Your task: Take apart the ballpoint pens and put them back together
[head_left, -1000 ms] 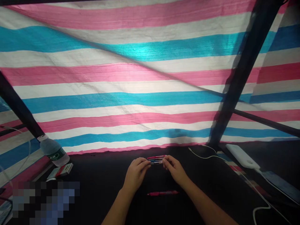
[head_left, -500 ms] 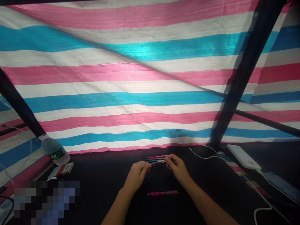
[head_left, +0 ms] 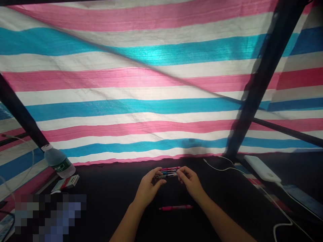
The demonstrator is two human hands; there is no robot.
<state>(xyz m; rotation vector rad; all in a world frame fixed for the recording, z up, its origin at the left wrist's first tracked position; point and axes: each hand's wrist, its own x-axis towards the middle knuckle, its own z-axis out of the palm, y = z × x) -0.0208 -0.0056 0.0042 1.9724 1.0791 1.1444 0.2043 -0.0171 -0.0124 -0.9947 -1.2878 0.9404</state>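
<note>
Over a black table, both hands meet on a small bundle of pens, red, blue and dark ones lying side by side. My left hand pinches the bundle's left end with fingers curled. My right hand grips its right end. A single pink pen lies flat on the table between my forearms, nearer to me than the hands.
A water bottle lies tilted at the left edge, with a small red-and-white box beside it. A white power bank and white cables sit at the right. A striped pink, blue and white tarp hangs behind the table.
My left fingers have shifted up along the pens' left end and spread a little round it. The bundle stays in place between both hands; the pink pen has not moved.
</note>
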